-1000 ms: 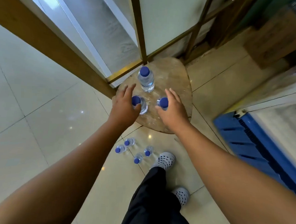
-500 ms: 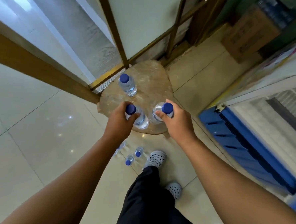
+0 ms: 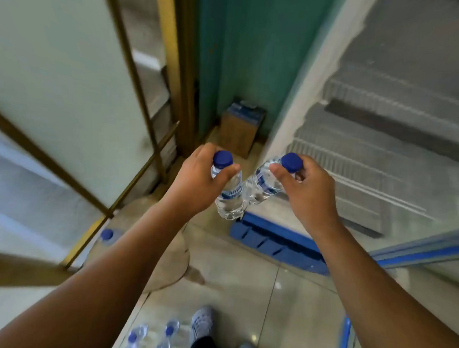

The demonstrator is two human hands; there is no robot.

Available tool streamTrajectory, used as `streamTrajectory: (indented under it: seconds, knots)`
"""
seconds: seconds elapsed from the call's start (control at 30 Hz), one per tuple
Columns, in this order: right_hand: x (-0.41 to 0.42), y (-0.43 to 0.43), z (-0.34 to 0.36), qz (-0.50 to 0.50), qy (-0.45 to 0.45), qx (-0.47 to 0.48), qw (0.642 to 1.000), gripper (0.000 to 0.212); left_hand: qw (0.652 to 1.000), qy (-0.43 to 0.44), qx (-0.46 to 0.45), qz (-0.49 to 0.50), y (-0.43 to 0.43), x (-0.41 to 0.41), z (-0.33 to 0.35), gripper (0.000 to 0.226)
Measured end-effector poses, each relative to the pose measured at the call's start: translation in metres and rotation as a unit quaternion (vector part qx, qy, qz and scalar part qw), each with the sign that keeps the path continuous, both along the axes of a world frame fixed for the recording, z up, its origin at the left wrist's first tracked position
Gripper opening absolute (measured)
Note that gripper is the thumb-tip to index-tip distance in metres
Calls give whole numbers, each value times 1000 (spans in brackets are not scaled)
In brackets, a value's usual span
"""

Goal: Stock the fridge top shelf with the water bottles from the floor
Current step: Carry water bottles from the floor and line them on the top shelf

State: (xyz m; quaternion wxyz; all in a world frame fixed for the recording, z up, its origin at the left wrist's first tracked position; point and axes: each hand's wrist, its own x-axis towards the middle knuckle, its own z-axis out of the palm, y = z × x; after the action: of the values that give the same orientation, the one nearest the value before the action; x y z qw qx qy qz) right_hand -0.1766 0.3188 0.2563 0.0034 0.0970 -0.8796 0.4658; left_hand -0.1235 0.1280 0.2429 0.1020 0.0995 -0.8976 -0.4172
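My left hand (image 3: 195,182) grips a clear water bottle (image 3: 229,198) with a blue cap near its neck. My right hand (image 3: 306,190) holds a second blue-capped bottle (image 3: 262,186) the same way, tilted so that its base leans toward the first. Both bottles hang in the air in front of the open fridge, whose white wire shelves (image 3: 363,166) fill the right side. One more bottle (image 3: 107,235) stands on the round stool (image 3: 169,253) at lower left. Several bottles (image 3: 164,336) lie on the tiled floor by my feet.
A blue grille (image 3: 275,242) runs along the fridge's base. The glass fridge door (image 3: 433,253) stands open at the right. A cardboard box (image 3: 240,127) sits against the green wall. A gold-framed glass partition (image 3: 137,87) stands at the left.
Both hands closed on a bottle each and lifted them off the stool. The view swung right toward the open fridge, leaving the stool at lower left.
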Motion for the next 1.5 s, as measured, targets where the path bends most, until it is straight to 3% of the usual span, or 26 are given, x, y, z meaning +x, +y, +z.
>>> streamTrajectory:
  seconds: [0.23,0.4,0.53,1.0,1.17,1.5]
  knots:
    - [-32,66,121,-113,108,-120,980,18,984,125,-34,-120,65,-75,129,33]
    - [-61,103,183,-181,129,-246,943,18,968,180,-55,-167,120,-123,201,41]
    - [-92,127,218,-171,138,-356,908,14,958,228,-43,-166,155,-159,246,42]
    - [-241,186,316,-57,225,-298,926,19,946,263,-122,-143,223,-297,367,43]
    - [-291,187,325,-59,217,-296,928,14,947,222,-203,-110,224,-346,383,46]
    - [-362,170,303,-25,227,-261,938,16,853,153,-494,-68,212,-410,369,56]
